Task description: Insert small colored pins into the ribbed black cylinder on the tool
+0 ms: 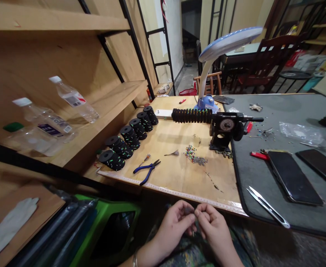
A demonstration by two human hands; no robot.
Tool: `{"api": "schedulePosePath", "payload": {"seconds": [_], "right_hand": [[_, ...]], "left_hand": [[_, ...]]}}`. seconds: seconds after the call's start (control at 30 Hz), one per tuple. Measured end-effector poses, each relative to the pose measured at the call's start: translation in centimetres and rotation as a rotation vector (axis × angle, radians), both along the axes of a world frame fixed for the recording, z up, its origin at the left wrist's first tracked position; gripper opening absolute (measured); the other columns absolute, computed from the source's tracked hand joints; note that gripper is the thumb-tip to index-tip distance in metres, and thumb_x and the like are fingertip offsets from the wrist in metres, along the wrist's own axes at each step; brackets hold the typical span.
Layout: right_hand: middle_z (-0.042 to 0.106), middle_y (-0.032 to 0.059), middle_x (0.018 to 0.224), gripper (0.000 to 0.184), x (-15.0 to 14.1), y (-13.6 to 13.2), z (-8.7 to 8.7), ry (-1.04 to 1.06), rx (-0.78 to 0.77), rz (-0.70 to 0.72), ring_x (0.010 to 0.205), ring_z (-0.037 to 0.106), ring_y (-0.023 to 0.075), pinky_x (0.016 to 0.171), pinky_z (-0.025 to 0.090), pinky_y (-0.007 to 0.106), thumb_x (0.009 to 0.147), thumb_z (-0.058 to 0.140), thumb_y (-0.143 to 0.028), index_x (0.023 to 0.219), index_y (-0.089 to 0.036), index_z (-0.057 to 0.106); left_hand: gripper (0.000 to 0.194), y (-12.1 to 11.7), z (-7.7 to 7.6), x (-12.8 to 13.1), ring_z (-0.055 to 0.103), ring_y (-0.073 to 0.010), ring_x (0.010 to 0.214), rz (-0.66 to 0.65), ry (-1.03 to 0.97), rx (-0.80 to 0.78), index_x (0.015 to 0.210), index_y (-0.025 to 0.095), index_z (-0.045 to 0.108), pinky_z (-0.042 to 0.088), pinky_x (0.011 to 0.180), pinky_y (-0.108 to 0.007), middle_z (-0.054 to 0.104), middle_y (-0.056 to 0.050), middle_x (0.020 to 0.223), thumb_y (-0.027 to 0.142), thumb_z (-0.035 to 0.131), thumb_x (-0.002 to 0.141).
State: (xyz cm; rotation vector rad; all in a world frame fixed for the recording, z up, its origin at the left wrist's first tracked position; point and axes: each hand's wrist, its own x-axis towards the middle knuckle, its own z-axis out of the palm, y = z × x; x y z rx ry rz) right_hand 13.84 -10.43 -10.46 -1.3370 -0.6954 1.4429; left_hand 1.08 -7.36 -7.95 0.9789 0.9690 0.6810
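Note:
My left hand point(178, 224) and my right hand point(211, 224) meet just in front of the table's near edge, their fingertips pinched close together. Whatever lies between the fingers is too small to make out; a small dark bit shows beneath the left fingers. On the wood ahead are a thin beaded wire piece point(214, 182), small coloured beads point(190, 150), a heap of small metal pieces point(199, 160) and a feathery tuft point(174, 152). Blue-handled pliers point(149, 170) lie farther left, jaws apart.
Several black foam spools point(129, 135) with green-tipped pieces line the table's left side. A black hand-cranked winder point(225, 129) and a blue lamp point(206, 102) stand behind the beads. Thread snips point(268, 207) and a phone point(293, 178) rest on the grey mat point(259, 170). Shelving point(115, 100) borders the left.

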Motion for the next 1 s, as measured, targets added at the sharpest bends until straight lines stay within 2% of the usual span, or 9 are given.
{"api": "schedulePosePath", "payload": {"seconds": [0.23, 0.4, 0.53, 0.77, 1.0], "right_hand": [[0.039, -0.0122, 0.038, 0.054, 0.2, -0.4, -0.3, 0.006, -0.031, 0.024, 0.032, 0.025, 0.0033, 0.037, 0.016, 0.017, 0.063, 0.07, -0.07, 0.069, -0.019, 0.053], [0.037, -0.0124, 0.036, 0.053, 0.3, -0.8, 0.0, -0.049, -0.058, 0.057, 0.032, 0.025, 0.0033, 0.037, 0.015, 0.018, 0.065, 0.068, -0.07, 0.064, -0.019, 0.052], [0.035, -0.0131, 0.036, 0.052, 0.2, -0.9, 0.3, -0.057, -0.076, 0.111, 0.031, 0.025, 0.0034, 0.036, 0.015, 0.018, 0.065, 0.067, -0.069, 0.061, -0.021, 0.049], [0.037, -0.0121, 0.04, 0.043, 0.0, -0.9, 0.2, -0.061, -0.047, 0.166, 0.033, 0.028, 0.0044, 0.036, 0.019, 0.017, 0.071, 0.066, -0.06, 0.062, -0.021, 0.048], [0.035, -0.0131, 0.038, 0.038, -0.2, -1.0, 0.1, -0.085, -0.05, 0.208, 0.032, 0.028, 0.0046, 0.036, 0.021, 0.018, 0.072, 0.064, -0.055, 0.062, -0.022, 0.046]], "left_hand": [[0.025, 0.1, -0.6, -0.1, 0.053, -0.0105, 0.052, 0.032, 0.092, -0.007, 0.075, 0.016, 0.053, 0.042, 0.05, -0.021, 0.058, 0.002, 0.059, 0.036, 0.068, 0.076], [0.02, 0.4, -1.3, -0.3, 0.051, -0.0099, 0.05, 0.05, 0.146, 0.058, 0.075, 0.017, 0.053, 0.039, 0.049, -0.021, 0.056, 0.003, 0.057, 0.033, 0.065, 0.077], [0.017, 0.4, -1.4, -0.4, 0.047, -0.0084, 0.05, 0.068, 0.169, 0.105, 0.073, 0.016, 0.054, 0.037, 0.049, -0.02, 0.053, 0.005, 0.059, 0.03, 0.065, 0.077], [0.014, 0.2, -0.7, -0.3, 0.046, -0.0074, 0.049, 0.085, 0.082, -0.036, 0.072, 0.016, 0.054, 0.032, 0.047, -0.02, 0.05, 0.006, 0.058, 0.027, 0.063, 0.073], [0.015, 0.4, -0.8, -0.4, 0.041, -0.0066, 0.048, 0.083, 0.083, -0.044, 0.072, 0.016, 0.054, 0.029, 0.047, -0.02, 0.048, 0.006, 0.058, 0.027, 0.063, 0.073]]}}
